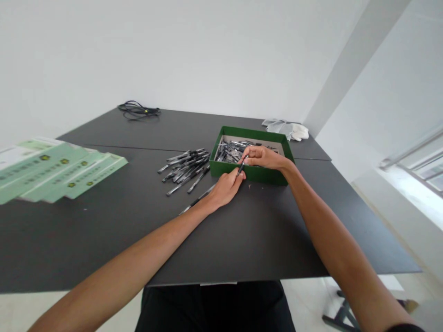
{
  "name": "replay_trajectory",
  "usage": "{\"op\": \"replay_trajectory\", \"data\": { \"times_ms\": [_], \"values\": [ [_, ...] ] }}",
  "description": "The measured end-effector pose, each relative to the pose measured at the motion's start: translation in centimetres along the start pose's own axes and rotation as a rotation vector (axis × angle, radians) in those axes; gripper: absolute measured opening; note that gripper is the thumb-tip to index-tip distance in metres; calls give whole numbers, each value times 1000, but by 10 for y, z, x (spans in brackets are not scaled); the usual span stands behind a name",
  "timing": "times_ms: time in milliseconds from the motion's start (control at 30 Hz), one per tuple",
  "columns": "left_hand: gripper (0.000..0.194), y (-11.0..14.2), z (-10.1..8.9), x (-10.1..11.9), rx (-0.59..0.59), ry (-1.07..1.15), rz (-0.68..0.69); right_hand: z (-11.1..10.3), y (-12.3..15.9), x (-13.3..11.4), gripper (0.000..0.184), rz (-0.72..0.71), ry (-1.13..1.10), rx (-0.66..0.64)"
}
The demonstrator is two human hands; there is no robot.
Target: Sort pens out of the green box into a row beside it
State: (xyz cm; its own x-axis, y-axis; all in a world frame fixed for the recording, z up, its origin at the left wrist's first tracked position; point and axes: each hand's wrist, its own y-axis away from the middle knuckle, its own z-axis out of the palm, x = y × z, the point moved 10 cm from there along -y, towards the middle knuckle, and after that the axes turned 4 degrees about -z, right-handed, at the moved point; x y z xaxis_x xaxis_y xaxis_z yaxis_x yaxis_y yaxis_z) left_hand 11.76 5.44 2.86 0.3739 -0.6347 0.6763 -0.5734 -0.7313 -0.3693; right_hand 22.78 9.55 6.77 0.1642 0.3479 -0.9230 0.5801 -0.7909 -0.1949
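Since it bears all the rest, the table [263,235]: dark and flat, with the box standing toward its far side, slightly right of the person's midline.
Box [266,174]: green and open-topped, its near wall just behind the held pen.
Pile [187,167]: loose pens left of the box, mostly slanting up toward it; the left hand is the nearer one.
Box pens [229,150]: jumbled inside the box, many lying in its left part, beyond both hands; the right hand is nearer.
Left hand [225,188]: in front of the box's near wall, toward its left end, fingers closed round the held pen's lower part.
Right hand [266,157]: over the box's near rim, fingers narrowed in a pinch at the held pen's upper end.
Held pen [241,167]: between the hands, at the box's near side; its long axis runs away from the person and slightly rightward. Its exact tilt I cannot tell.
Lone pen [198,199]: nearer the person than the box, slanting alongside the left hand.
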Motion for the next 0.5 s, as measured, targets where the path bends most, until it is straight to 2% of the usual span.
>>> {"op": "replay_trajectory", "data": {
  "times_ms": [133, 367, 500],
  "values": [
    [42, -1, -6, 2, 36, 26, -16, 17, 0, 13, 38, 95, 20, -153],
    [53, 5, -14, 4, 94, 58, -13, 8, 2, 16, 47, 147, 157, -111],
    [50, 5, -24, 6, 180, 120, 19, 11, 2, 15, 47, 149, 135, -124]
  ]
}}
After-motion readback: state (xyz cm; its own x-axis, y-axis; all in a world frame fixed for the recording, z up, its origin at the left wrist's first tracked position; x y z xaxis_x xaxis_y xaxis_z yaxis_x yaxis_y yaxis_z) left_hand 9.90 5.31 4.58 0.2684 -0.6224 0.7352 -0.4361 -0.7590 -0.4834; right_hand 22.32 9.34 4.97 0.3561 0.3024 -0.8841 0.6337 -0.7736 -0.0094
